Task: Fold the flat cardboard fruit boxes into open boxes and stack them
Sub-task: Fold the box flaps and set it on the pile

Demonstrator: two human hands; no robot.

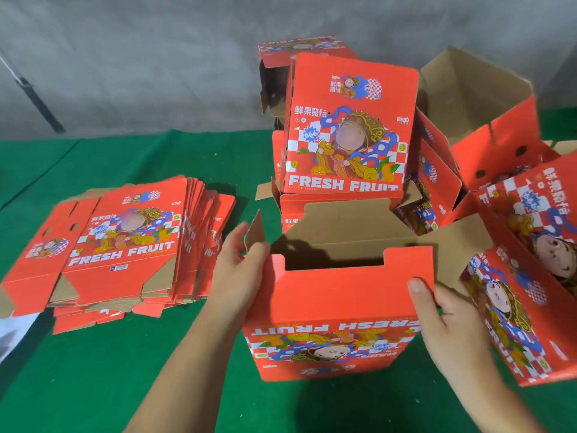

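Observation:
A red "FRESH FRUIT" cardboard box (334, 307) stands in front of me on the green table, upside down, with its brown flaps open on top. My left hand (240, 270) holds its left upper corner, the thumb against the red front panel and the fingers by a brown side flap. My right hand (443, 320) holds the right edge, the thumb pressed on the red panel. To the left, a stack of flat unfolded boxes (125, 245) lies on the table.
Folded boxes (346, 126) stand piled behind the one I hold. More opened boxes (515, 276) lie tilted at the right. The green table cover (93, 385) stretches in front. A grey wall is behind the table.

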